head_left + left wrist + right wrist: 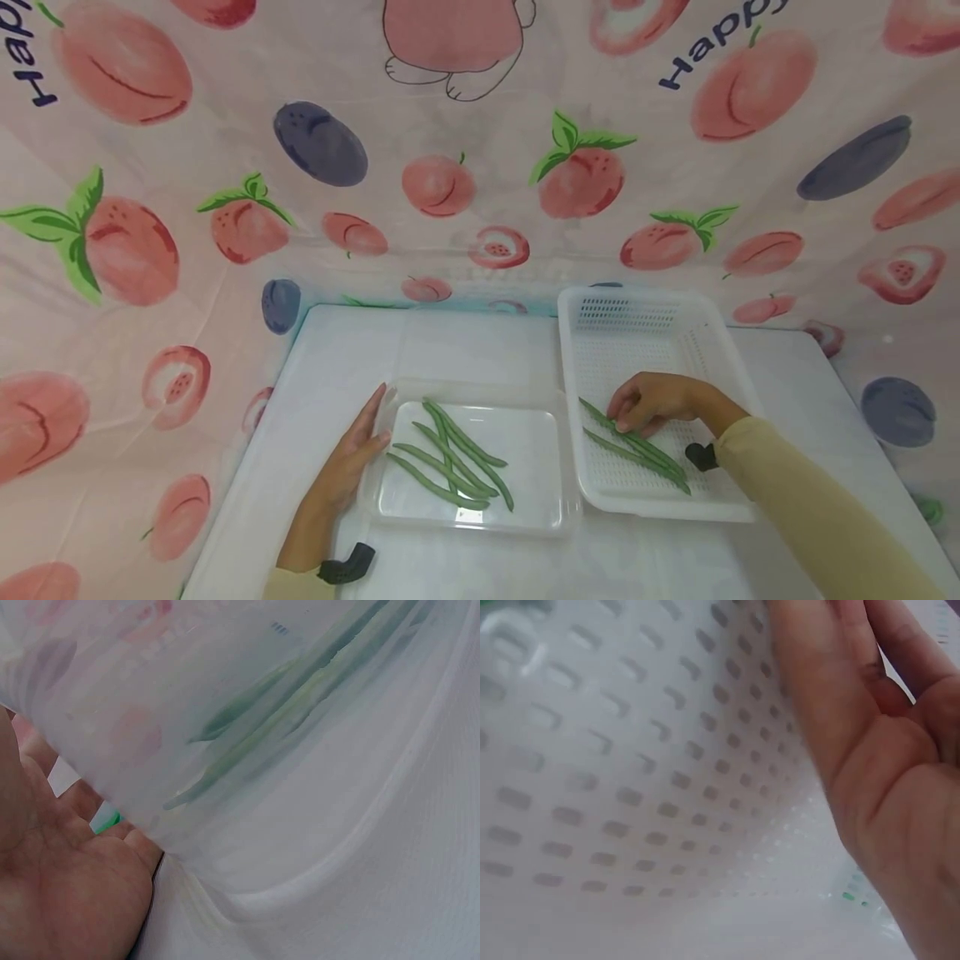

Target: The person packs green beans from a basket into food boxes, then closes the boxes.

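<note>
A clear plastic container (534, 467) holds several green beans (408, 483), and its side fills most of the left wrist view. My left hand (352, 458) rests against the container's left side, fingers extended along the wall. To the right, a white perforated basket (660, 506) has a few green beans (611, 446) lying slantwise in it. Reaching into this basket, my right hand (660, 400) has curled fingers and thumb pinching at the beans. In the right wrist view the basket wall (615, 780) shows beside the right hand (885, 780), with the fingertips out of sight.
Both containers stand side by side on a white table (450, 350). Behind and at the sides hangs a pink cloth (450, 125) printed with fruit. A black strap piece (348, 565) sits at the left wrist, another (701, 456) at the right.
</note>
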`<state>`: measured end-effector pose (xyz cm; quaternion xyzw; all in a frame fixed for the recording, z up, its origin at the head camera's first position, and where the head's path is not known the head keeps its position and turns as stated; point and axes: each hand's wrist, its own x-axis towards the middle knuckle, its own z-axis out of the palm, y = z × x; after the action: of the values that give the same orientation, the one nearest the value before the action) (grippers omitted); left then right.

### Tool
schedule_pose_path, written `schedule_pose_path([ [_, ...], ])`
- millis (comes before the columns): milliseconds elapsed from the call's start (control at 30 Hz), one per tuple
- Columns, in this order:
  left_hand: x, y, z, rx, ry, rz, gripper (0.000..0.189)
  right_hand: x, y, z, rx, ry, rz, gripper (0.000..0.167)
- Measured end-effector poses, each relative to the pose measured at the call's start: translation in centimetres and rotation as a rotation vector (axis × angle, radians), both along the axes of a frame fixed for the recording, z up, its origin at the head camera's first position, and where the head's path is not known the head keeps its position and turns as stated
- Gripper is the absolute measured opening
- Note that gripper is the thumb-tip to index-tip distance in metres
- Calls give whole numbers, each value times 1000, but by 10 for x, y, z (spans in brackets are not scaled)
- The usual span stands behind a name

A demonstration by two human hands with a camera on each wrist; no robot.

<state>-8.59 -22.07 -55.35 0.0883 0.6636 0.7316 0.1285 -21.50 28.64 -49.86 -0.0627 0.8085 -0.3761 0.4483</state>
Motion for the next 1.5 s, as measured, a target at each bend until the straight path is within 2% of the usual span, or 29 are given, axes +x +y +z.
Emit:
schedule_pose_path([
  [267,0,0,-1,-3,1,-1,73,0,0,-5,-26,44,16,34],
  [533,-1,-1,1,-43,5,-1,71,0,0,-2,-45,50,44,32],
  [900,0,-3,1,-43,6,-16,71,-5,9,-2,-63,80,87,27],
  [1033,0,-2,1,-21,-3,-11,72,-6,10,2,-90,40,39,30],
  [1233,1,-1,1,-7,-4,-4,73,-7,8,9,-167,-70,-43,36],
  [1500,0,-2,0,-32,-3,-1,73,-4,3,23,-235,-78,-97,45],
])
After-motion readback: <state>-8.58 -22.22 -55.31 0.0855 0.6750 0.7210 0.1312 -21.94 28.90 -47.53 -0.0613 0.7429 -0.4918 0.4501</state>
